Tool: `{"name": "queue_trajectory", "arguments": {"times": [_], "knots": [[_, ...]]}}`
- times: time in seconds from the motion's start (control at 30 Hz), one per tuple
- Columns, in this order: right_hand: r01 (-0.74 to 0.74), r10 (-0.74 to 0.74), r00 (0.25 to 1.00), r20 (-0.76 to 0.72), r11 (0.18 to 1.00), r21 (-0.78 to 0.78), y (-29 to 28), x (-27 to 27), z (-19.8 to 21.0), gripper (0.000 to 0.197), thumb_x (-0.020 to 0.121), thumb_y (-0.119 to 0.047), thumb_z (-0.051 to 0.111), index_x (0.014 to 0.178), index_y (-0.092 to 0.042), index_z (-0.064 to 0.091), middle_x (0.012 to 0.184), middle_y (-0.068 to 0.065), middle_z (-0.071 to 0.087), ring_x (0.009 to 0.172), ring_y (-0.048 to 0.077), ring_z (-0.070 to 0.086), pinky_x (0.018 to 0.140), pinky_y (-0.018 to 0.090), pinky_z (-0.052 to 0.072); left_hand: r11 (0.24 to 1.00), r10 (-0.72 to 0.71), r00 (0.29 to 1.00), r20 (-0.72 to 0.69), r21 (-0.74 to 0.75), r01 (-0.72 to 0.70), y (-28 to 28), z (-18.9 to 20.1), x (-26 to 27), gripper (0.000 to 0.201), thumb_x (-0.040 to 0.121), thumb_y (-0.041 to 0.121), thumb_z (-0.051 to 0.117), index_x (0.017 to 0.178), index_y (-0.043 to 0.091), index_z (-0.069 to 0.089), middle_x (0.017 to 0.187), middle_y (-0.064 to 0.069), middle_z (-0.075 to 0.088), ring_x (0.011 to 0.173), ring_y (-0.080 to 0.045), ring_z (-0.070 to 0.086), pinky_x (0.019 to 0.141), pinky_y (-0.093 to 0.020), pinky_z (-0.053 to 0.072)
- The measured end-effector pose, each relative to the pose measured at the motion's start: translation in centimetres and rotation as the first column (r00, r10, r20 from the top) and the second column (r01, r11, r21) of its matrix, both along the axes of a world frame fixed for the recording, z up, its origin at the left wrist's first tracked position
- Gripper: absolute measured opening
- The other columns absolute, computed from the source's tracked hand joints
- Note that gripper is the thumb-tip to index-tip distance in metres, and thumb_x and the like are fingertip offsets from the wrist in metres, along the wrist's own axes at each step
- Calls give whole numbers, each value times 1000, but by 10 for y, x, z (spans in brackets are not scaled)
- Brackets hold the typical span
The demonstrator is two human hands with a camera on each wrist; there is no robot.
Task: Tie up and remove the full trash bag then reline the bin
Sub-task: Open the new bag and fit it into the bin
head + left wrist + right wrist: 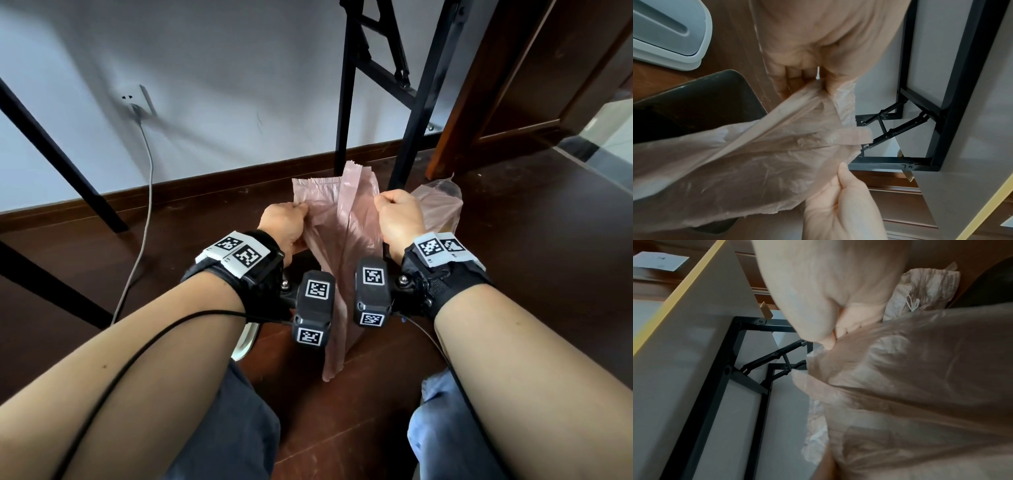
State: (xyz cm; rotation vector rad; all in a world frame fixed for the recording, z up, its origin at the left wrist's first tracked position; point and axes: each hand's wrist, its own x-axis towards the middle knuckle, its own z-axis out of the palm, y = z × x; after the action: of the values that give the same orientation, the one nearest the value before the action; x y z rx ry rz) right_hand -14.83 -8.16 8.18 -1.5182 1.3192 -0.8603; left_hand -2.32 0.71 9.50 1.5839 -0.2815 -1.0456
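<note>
- Holding the fresh pink liner bag (337, 219) at its top edge, both hands sit above the floor (513, 274) at the centre of the head view; the bag hangs down between the wrists toward 6 o'clock.
- The left hand (286, 224) pinches the film at the bag's 9 o'clock edge between thumb and fingers; the right hand (399, 219) is clenched into a fist around the 3 o'clock edge.
- Handling, judged: the film is thin, very light, limp and translucent. It will cling to itself, slide between dry fingertips and tear if pulled hard against a sharp corner.
- Grip point, judged: take the mouth layers at the top hem, one layer per hand, and draw them apart. The left wrist view shows the layers already separating in folds.
- The dark bin (694, 104) shows in the left wrist view at 9 o'clock, below the bag; its lid (668, 32) lies on the floor at 10 o'clock.
- The tied full bag (440, 202) rests on the floor at 2 o'clock, just beyond the right hand.
- Edges: black desk legs (416, 113) stand at 12 o'clock directly behind the bag; the folding brace hardware could snag the film.
- Open room, judged: bare floor lies toward 6 o'clock between the knees. A cable (145, 192) runs down at 9 o'clock, well apart.
</note>
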Motion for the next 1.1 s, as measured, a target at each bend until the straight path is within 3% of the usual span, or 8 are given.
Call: {"name": "queue_trajectory", "arguments": {"times": [0.17, 0.4, 0.5, 0.63, 0.7, 0.83, 0.97, 1.1], "knots": [[56, -56, 998, -25, 998, -20, -3, 3, 0, 19, 95, -7, 41, 86, -12, 57, 77, -1, 51, 58, 7, 43, 45, 17, 37, 962, -239, 969, -59, 124, 244, 5, -1, -2, 30, 67, 31, 83, 87, 16, 66, 83, -2, 71, 81, -16, 66, 72, -30, 52], [76, -79, 994, 74, 996, 37, -6, 2, 2, 20, 94, -28, 50, 97, -9, 57, 82, 2, 54, 71, 13, 51, 67, 27, 42, 961, -239, 969, -67, 130, 246, 3, -7, -11, 18, 94, 11, 53, 76, 10, 55, 76, -8, 61, 70, -21, 60, 66, -36, 51], [-110, 53, 987, 149, 909, 403, -6, 1, 0, 74, 59, -64, 68, 110, -11, 61, 104, 4, 68, 94, 22, 65, 91, 38, 49, 982, -173, 977, -122, 53, 180, 0, -4, -10, 25, 100, 12, 42, 78, 7, 54, 72, -10, 59, 64, -24, 60, 62, -40, 53], [-266, 340, 934, -105, 863, 428, 4, -8, 10, 19, 80, -25, 67, 73, -9, 61, 63, 2, 60, 56, 14, 58, 51, 15, 45, 996, -91, 986, -138, 3, 92, -1, -6, -4, 22, 101, 13, 38, 97, 5, 59, 78, -10, 63, 69, -24, 63, 65, -40, 55], [-233, 345, 903, -258, 895, 381, 7, -9, 11, 26, 83, -6, 59, 59, -9, 52, 44, 1, 50, 39, 12, 47, 39, 13, 32, 999, -40, 989, -143, -9, 39, -1, -7, 1, 22, 101, 15, 39, 107, 6, 59, 81, -9, 66, 71, -23, 65, 65, -39, 56], [-199, 249, 961, -122, 925, 323, 3, -4, -1, 12, 69, 8, 56, 68, -2, 62, 74, 22, 64, 70, 29, 64, 60, 31, 42, 991, -137, 983, -125, -13, 136, 2, -10, 10, 13, 93, 21, 58, 104, 14, 59, 86, -5, 67, 76, -19, 66, 74, -36, 56], [-176, 164, 984, 67, 937, 302, 4, -1, 0, 27, 81, 14, 55, 72, -10, 63, 74, 9, 64, 78, 26, 62, 79, 43, 53, 908, -389, 918, -72, 137, 395, 9, -13, 10, 9, 87, 15, 65, 94, 17, 59, 84, -1, 66, 75, -14, 62, 68, -28, 51], [-191, 164, 978, 127, 954, 232, 7, -1, 2, 28, 79, 14, 60, 76, -13, 63, 82, 7, 67, 95, 33, 67, 87, 50, 54, 899, -387, 922, -28, 211, 384, 5, -17, 7, 7, 91, 12, 58, 97, 14, 59, 88, -3, 66, 75, -15, 63, 67, -28, 52]]}}
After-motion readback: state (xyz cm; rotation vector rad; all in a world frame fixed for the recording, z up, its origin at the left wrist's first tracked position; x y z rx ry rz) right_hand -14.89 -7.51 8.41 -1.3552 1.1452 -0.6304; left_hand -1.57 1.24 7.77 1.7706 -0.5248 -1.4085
